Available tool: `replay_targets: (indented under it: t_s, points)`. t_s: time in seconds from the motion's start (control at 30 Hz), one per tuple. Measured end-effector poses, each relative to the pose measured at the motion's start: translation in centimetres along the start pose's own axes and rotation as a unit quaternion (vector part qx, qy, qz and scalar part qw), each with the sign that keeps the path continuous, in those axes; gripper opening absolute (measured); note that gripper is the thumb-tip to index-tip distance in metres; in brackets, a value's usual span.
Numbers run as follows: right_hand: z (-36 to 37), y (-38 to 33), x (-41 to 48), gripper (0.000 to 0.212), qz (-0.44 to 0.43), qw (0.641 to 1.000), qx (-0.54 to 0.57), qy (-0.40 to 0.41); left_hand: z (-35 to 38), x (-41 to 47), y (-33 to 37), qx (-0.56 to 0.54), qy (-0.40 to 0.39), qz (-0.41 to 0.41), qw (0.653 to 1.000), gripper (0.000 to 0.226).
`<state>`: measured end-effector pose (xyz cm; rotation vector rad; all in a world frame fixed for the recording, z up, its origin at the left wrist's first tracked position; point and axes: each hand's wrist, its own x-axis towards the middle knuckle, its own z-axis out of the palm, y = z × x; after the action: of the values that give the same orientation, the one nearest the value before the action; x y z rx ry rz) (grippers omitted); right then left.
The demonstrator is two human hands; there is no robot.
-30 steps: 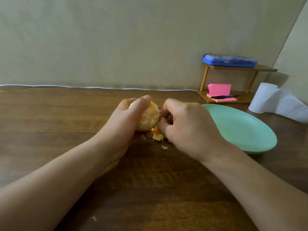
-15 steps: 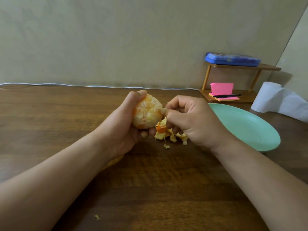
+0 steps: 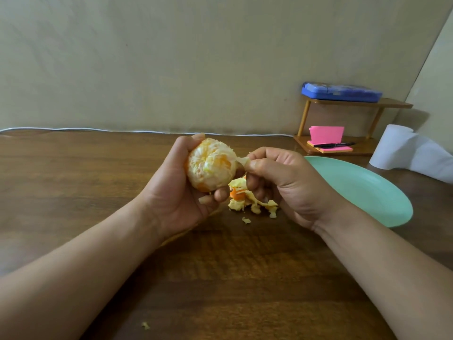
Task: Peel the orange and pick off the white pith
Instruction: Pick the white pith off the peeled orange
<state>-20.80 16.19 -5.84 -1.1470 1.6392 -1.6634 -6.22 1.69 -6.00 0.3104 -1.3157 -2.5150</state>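
Table (image 3: 73, 192) butts against the wall (image 3: 171, 57) at the far side, and a cable (image 3: 98, 130) runs along that joint. At centre the left hand (image 3: 176, 192) holds the orange (image 3: 210, 165). The right hand (image 3: 289, 182) is just right of it, pinching a pith strand (image 3: 241, 160) that is attached to the orange's right side. The peel pile (image 3: 250, 202) lies on the table below and between the hands, with a loose scrap (image 3: 245, 220) just near of it. Another crumb (image 3: 145, 325) sits at the near edge, left of centre. The plate (image 3: 367, 192) is on the table right of the right hand. At far right a rack (image 3: 392, 104) stands against the wall, with a box (image 3: 342, 92) on its top shelf. A note pad (image 3: 343, 149) is on the bottom shelf, a pen (image 3: 333, 144) on the pad and a folded note (image 3: 326, 134) behind it. The paper roll (image 3: 392, 150) is right of the rack, beyond the plate.
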Motion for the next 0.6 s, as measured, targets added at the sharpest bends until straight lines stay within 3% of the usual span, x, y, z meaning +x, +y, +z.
replay_targets:
  t_s: [0.17,0.27,0.4,0.53,0.6]
  points:
    - [-0.62,0.07,0.2,0.013,0.0,1.0,-0.017,0.01,-0.29,-0.06,0.43,-0.029,-0.019,0.009,0.999,0.055]
    - [-0.88,0.06,0.02,0.017,-0.032,0.977,-0.207,0.033,-0.51,0.02,0.51,-0.042,-0.021,0.007,0.999,0.055]
    - [-0.71,0.45,-0.21,0.016,-0.054,0.898,-0.437,0.016,-0.58,0.14,0.16,-0.049,0.0,-0.006,0.999,0.048]
    - [-0.9,0.14,-0.3,0.006,-0.062,0.887,-0.455,0.042,-0.32,0.34,-0.17,-0.038,0.024,-0.012,0.999,0.045]
    - [-0.97,-0.05,-0.4,0.014,-0.067,0.89,-0.449,0.041,-0.32,0.42,-0.29,-0.028,0.037,-0.015,0.999,0.047]
